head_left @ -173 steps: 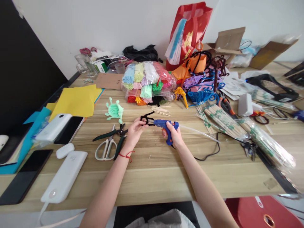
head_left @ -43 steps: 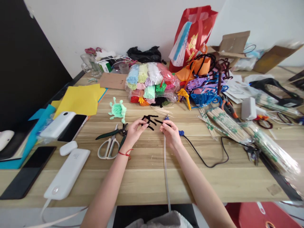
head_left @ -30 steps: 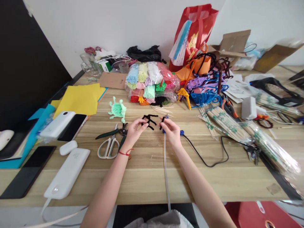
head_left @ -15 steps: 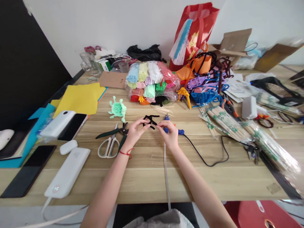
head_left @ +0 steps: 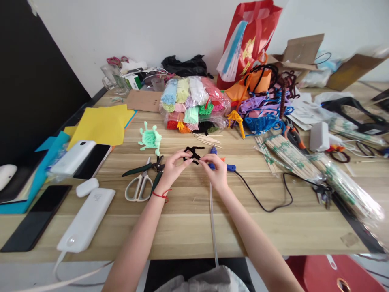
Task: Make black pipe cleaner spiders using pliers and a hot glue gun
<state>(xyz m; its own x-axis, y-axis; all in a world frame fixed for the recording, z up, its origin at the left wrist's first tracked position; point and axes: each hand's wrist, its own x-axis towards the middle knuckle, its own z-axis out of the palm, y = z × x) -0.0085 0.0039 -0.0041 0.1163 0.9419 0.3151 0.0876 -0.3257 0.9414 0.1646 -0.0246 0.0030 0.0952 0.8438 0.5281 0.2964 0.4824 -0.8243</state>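
A bent black pipe cleaner piece with several short arms is held up over the table between my two hands. My left hand pinches its left side between thumb and fingers. The fingertips of my right hand are closed on its lower right end. Behind my right hand lies a blue glue gun, partly covered by the hand, with a long clear glue stick running toward me. Left of my left hand are white-handled scissors and dark green pliers. A mint-green pipe cleaner figure sits beyond them.
Bagged coloured pipe cleaners lie at the back, with thin wooden sticks in front. A red bag stands behind. Wrapped stick bundles and the gun's black cord are at right. Phones and a white power bank lie left.
The view has shifted very slightly. Both hands keep the black pipe cleaner piece in nearly the same place, and it is turned only a little.
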